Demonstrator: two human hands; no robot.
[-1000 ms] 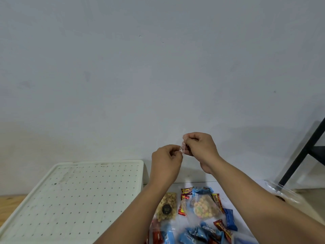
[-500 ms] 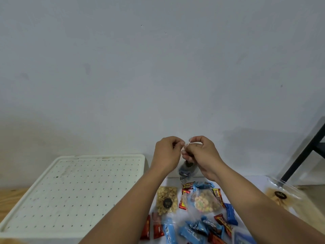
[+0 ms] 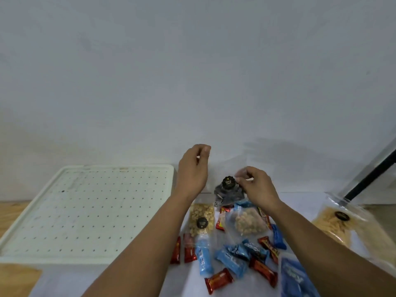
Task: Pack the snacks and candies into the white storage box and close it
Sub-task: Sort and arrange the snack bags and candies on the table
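The white storage box [image 3: 90, 211] stands at the left with its dotted lid on. Beside it on the white table lies a pile of snacks: a clear bag of round crackers [image 3: 201, 219], a clear bag of puffs [image 3: 246, 221], several blue wrapped candies [image 3: 231, 258] and red wrapped candies [image 3: 218, 280]. My right hand [image 3: 256, 187] pinches the top of a clear bag of dark snacks with a black label [image 3: 228, 189], held just above the pile. My left hand [image 3: 194, 170] is raised beside it, fingers curled, holding nothing that I can see.
A large clear bag of pale yellow snacks [image 3: 340, 224] lies at the right. A blue packet [image 3: 297, 277] sits at the bottom right. A black slanted bar [image 3: 372, 174] stands by the wall at far right. Wooden floor [image 3: 12, 213] shows left of the box.
Both hands held the bag's top together before. My left hand has let go and moved up and left. My right hand has lowered the dark snack bag toward the pile. The view has tilted down.
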